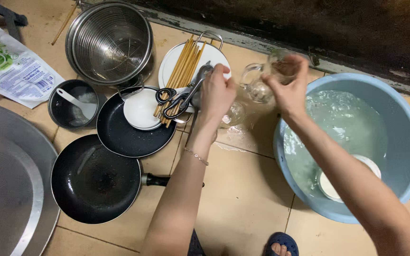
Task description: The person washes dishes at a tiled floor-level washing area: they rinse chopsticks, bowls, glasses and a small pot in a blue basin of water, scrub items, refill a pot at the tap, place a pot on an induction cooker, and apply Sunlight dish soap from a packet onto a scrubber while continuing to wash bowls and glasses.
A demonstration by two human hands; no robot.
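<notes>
Forearms outstretched, left hand [217, 92] fingers curled, right hand [288, 85] gripping glass mug [262, 83]

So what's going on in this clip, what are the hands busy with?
A person crouches over a tiled floor, washing dishes. The right hand holds a clear glass mug beside a blue basin of water with a white bowl in it. The left hand is at the white plate stacked with chopsticks and scissors. Two black pans, a metal colander and a small pot lie nearby.
</notes>
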